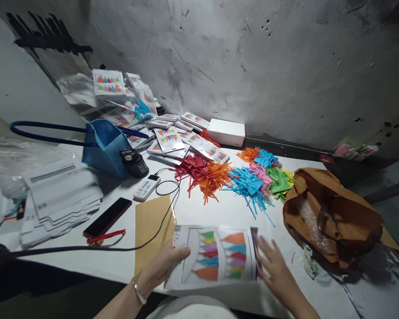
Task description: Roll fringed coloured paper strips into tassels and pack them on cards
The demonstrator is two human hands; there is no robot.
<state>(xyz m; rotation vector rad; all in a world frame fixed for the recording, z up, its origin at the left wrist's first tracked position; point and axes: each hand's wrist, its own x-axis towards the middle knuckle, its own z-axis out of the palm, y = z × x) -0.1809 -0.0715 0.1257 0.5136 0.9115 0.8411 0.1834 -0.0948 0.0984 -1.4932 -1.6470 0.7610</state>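
Note:
A clear packet (216, 254) printed with coloured pennant flags lies flat at the near edge of the white table (219, 210). My left hand (164, 263) grips the packet's left edge, thumb on top and fingers curled under. My right hand (274, 266) rests on the packet's right edge, with its fingers stretched out and blurred by motion. Beyond the packet lie heaps of paper pennants: red (193, 167), orange (214, 177), blue (248, 184), pink (260, 173) and green (278, 179).
A brown bag (332, 217) sits at the right. Finished packets (168, 139) pile up at the back by a white box (226, 131). A blue bag (108, 148), a phone (108, 216), a brown envelope (151, 228), a black cable (159, 221) and stacked white cards (61, 195) lie at the left.

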